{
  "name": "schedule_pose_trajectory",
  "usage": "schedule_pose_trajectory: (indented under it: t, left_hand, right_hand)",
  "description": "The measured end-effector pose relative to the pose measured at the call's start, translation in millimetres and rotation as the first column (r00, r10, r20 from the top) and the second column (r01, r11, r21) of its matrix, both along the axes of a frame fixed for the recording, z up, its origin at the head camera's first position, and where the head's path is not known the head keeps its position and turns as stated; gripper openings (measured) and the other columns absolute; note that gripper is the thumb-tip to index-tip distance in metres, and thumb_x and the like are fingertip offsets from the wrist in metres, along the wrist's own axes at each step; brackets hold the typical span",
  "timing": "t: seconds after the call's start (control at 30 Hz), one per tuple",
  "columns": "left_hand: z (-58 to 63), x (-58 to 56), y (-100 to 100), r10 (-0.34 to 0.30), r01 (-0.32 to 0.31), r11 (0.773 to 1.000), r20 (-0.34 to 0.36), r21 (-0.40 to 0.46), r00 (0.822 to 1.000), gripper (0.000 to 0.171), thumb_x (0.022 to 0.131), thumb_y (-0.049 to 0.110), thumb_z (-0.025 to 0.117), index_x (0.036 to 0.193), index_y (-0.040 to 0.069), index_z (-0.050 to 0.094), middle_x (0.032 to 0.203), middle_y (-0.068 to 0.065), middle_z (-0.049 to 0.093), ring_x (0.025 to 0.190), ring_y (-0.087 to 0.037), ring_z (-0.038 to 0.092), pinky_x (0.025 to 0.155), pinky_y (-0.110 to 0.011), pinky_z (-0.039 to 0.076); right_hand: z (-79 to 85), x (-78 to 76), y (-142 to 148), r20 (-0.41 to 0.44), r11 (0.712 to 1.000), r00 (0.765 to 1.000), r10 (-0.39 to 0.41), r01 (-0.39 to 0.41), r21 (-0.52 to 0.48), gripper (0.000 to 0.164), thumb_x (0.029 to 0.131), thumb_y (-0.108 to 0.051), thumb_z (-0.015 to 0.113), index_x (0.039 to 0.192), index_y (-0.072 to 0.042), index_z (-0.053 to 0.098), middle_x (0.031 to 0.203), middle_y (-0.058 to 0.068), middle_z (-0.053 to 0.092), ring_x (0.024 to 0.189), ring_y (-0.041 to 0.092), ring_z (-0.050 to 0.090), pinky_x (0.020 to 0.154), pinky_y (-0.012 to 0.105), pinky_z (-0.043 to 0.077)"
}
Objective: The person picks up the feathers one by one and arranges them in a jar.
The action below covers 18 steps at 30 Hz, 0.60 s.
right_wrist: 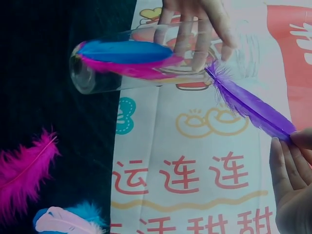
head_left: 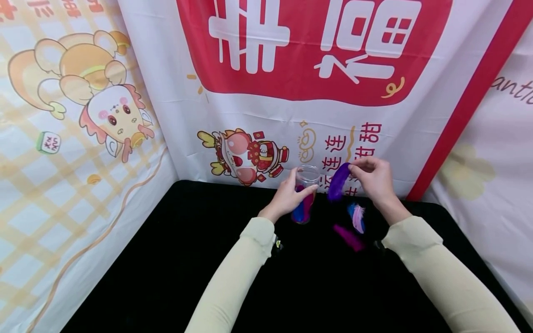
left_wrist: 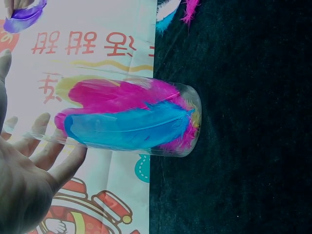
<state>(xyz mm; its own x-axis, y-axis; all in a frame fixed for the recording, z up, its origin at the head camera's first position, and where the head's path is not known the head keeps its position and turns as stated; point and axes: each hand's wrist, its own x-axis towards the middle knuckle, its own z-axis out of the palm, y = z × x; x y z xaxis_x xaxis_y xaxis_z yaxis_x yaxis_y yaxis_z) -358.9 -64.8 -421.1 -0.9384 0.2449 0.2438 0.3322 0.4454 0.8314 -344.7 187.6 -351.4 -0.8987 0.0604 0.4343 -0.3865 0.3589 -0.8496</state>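
A clear jar (head_left: 308, 174) holds blue, magenta and yellow feathers, its mouth upward in the head view. My left hand (head_left: 288, 196) grips the jar around its upper part, thumb on the near side. To the right of the jar, my right hand (head_left: 373, 180) pinches a purple feather (head_left: 339, 182) by one end, and the feather hangs down at a slant. In the right wrist view the blue feather (right_wrist: 124, 50) lies along the jar's wall. The left wrist view shows magenta feathers (left_wrist: 117, 95) beside a blue one inside the jar.
A magenta feather (head_left: 350, 237) lies on the black tabletop (head_left: 175, 277) below the right hand. Near it are a pale pink feather (head_left: 358, 217) and a blue feather, overlapping. A printed white curtain (head_left: 183, 152) hangs behind the table's back edge.
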Motion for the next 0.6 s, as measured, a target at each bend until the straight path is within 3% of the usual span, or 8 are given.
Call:
schedule_pose_trajectory:
  t: [0.37,0.6]
  left_hand:
    - [2.2,0.8,0,-0.005,0.005,1.0,0.005,0.002,1.0,0.081,0.095,0.057,0.067,0.155,0.017,0.032,0.139,-0.01,0.056,0.13,-0.026,0.057,0.109,-0.045,0.046]
    - [1.1,0.6,-1,-0.006,0.006,1.0,0.007,0.004,1.0,0.079,0.095,0.057,0.066,0.155,0.019,0.032,0.138,-0.009,0.057,0.129,-0.026,0.057,0.108,-0.044,0.047]
  right_hand:
    - [17.5,1.9,-9,-0.053,0.996,0.996,-0.07,0.067,-0.06,0.02,0.092,-0.01,0.076,0.104,0.006,0.074,0.08,-0.014,0.072,0.073,0.002,0.069,0.068,0.015,0.055]
    - [24.1,0.4,-14,-0.073,0.995,0.996,-0.058,0.051,-0.09,0.02,0.093,-0.009,0.076,0.105,0.007,0.074,0.08,-0.011,0.074,0.072,0.008,0.073,0.069,0.019,0.057]
